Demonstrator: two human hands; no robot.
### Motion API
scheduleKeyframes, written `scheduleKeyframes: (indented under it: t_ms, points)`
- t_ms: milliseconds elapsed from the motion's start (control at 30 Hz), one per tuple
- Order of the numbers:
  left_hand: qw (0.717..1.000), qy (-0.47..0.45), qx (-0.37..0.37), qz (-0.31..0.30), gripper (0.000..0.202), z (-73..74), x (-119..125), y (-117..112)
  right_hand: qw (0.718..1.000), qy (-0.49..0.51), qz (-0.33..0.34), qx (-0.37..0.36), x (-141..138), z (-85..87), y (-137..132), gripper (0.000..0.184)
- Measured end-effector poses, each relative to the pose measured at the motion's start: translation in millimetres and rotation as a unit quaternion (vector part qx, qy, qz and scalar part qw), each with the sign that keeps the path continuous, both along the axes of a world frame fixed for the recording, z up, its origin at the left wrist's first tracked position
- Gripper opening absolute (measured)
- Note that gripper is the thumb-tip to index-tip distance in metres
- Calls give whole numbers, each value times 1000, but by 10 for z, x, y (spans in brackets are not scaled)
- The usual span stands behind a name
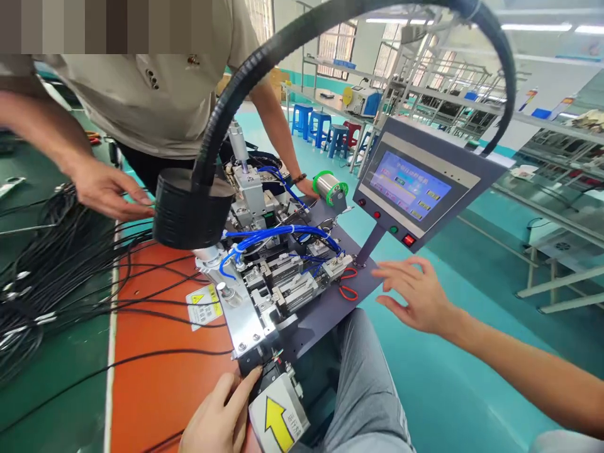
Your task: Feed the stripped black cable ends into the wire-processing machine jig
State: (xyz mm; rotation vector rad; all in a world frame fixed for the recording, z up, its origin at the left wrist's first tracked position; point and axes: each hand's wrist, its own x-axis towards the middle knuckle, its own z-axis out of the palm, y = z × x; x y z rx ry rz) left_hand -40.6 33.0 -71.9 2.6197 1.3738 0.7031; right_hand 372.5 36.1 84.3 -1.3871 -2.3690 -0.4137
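My left hand [219, 412] is at the near end of a bench machine [292, 283], its index fingertip pressed down at a small dark fixture. Thin coloured wire ends [276, 357] show just past that fingertip. A black cable [165, 442] runs in beneath the hand, and the fingers look closed on it, though the grip is mostly hidden. Beside the hand is a white block with a yellow arrow [279, 418]. My right hand [418, 296] is in the air, fingers apart and holding nothing, below the control screen [410, 182] and right of the red-handled scissors [349, 292].
Across the machine stands a co-worker, one hand [111, 192] near a black duct nozzle [191, 211], the other by a solder wire spool [331, 187]. Bundled black cables [61, 251] lie on the green table at left. An orange mat [155, 302] lies under several cables.
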Motion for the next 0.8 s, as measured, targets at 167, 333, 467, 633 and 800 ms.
scheduleKeyframes:
  t_ms: [167,333,467,633,800]
  points:
    - [999,5,-31,10,34,170,138,-93,950,212,22,-228,-374,-710,-330,12]
    - [998,-26,-62,6,32,91,158,-89,782,445,-36,-434,-873,-1320,-361,21]
    - [996,-43,-74,4,33,58,153,-94,630,578,-58,-516,-1275,-1605,-174,29]
    - [995,-47,-86,8,35,44,149,-75,565,621,-61,-539,-1583,-1711,59,27]
    - [995,-46,-89,7,37,63,152,-51,560,610,-55,-558,-1668,-1668,219,23]
